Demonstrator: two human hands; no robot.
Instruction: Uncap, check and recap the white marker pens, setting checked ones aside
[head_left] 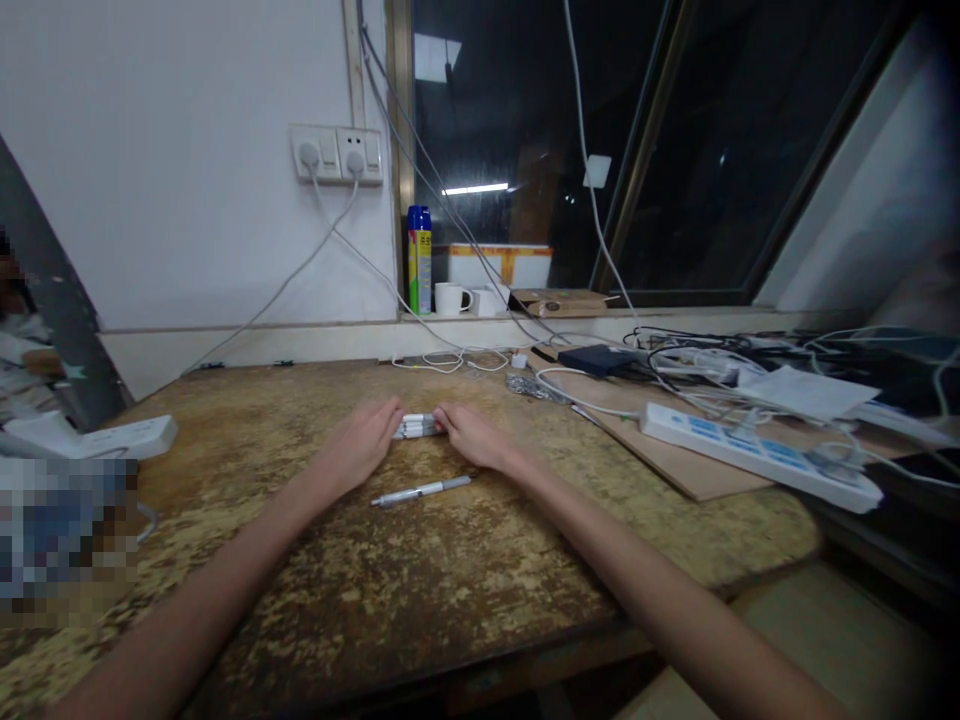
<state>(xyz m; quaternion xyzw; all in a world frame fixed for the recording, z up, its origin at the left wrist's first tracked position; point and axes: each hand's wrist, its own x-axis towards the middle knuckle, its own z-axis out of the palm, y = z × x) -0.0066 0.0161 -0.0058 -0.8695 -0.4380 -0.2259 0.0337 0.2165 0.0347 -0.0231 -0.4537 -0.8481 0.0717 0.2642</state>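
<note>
Both hands meet over the worn wooden table point(315, 590), gripping a small bundle of white-and-grey pens point(417, 426) from its two ends. My left hand point(365, 440) has its fingers closed round the left end. On the right end, the fingers of my right hand point(472, 435) are pinched together. The bundle lies level between them, and its ends are hidden by the fingers. Closer to me, a single silver-white pen point(421, 491) rests on the table, slightly slanted and apart from both hands.
A white power strip point(757, 455) sits on a brown board point(675, 470) at right, among tangled cables. Another power strip point(135, 438) is at the left edge. Along the windowsill stand a spray can point(420, 262), a white mug point(451, 298) and a cardboard box point(559, 301).
</note>
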